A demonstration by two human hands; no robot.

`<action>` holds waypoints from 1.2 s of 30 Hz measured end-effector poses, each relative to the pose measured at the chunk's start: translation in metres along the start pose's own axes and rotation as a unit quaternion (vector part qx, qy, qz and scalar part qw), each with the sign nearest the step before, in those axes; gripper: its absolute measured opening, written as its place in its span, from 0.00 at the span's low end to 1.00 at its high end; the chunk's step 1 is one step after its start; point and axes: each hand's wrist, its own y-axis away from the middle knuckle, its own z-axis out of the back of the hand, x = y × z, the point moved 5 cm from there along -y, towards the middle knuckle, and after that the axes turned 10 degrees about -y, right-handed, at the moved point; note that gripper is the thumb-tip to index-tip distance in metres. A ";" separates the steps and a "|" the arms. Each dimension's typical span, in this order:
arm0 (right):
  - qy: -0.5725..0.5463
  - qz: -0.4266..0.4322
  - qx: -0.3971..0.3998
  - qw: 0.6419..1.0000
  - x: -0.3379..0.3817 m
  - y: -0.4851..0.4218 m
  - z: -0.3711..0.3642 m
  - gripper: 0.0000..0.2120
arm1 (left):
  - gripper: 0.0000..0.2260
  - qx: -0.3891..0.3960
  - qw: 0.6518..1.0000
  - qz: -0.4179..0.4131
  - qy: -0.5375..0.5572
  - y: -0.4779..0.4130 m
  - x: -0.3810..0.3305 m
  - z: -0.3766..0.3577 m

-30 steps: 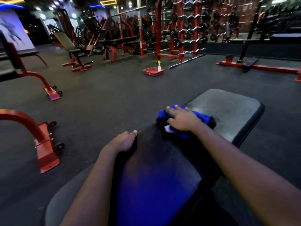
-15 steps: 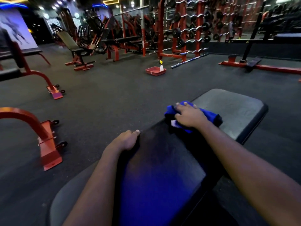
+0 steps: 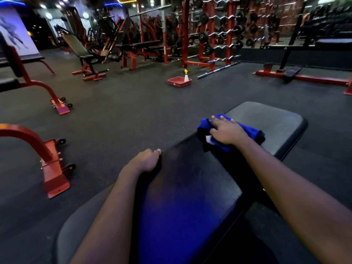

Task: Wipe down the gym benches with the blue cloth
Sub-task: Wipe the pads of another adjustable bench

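Right hand (image 3: pixel 227 131) — arm stretched forward, palm down, fingers spread flat, pressing the blue cloth (image 3: pixel 252 133) where the dark padded surface (image 3: pixel 190 187) meets the grey pad (image 3: pixel 270 119). Left hand (image 3: pixel 146 161) — fingers curled over the surface's left edge, gripping it. Floor beyond: red tray (image 3: pixel 178 81), spray bottle (image 3: pixel 186 76).

Dim gym hall, red steel over black rubber.
A dark speckled floor (image 3: pixel 133 115) runs to red racks (image 3: pixel 207 31) of curl bars; a long barbell (image 3: pixel 219 70) lies before them, near a red tray (image 3: pixel 178 82) with a spray bottle (image 3: pixel 186 75) at its far corner. Small ceiling lights (image 3: pixel 42 6) glow; a figure poster (image 3: pixel 15 33) hangs at left.
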 end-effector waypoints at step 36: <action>-0.075 -0.118 -0.183 0.973 -0.039 0.141 0.004 0.26 | 0.32 -0.017 0.999 -0.050 -0.003 -0.023 -0.051 0.010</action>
